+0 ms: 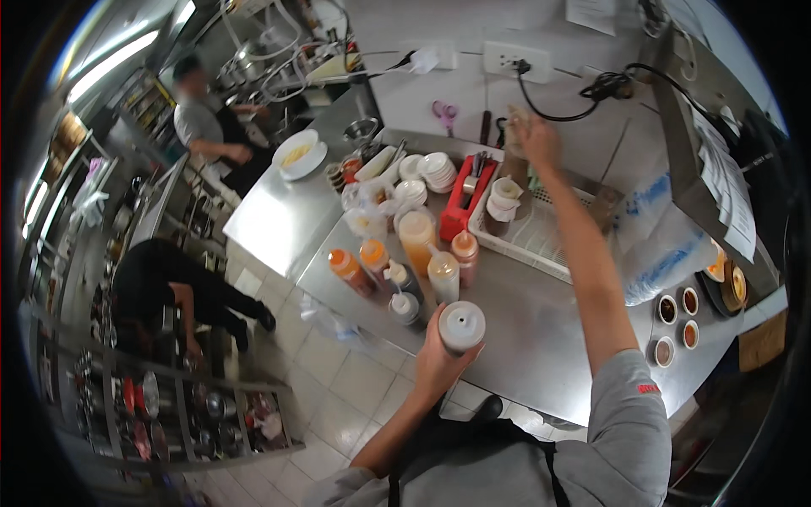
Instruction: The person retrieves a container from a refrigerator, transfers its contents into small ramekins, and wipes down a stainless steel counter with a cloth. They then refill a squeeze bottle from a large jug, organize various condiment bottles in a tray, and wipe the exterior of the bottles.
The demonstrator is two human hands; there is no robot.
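Observation:
A plastic squeeze bottle with a pale round cap (462, 326) is gripped upright in my left hand (441, 364), at the front edge of the steel counter (526, 355). My right arm stretches over the white plastic basket (519, 247) towards the wall. My right hand (535, 142) is at a pale, cloth-like item (518, 127); blur hides whether the fingers are closed on it. Just beyond the left hand stand more squeeze bottles, among them a clear one with pale sauce (443, 275) and an orange-capped one (350, 271). Stacked white cups (504, 198) sit in the basket's left part.
Four small sauce cups (667, 309) stand at the right, near a blue-marked plastic bag (665, 253). A red holder (466, 199) and stacked white dishes (437, 171) lie left of the basket. A black cord (557, 119) hangs from the outlet. Two people (218, 136) are further left, one bending.

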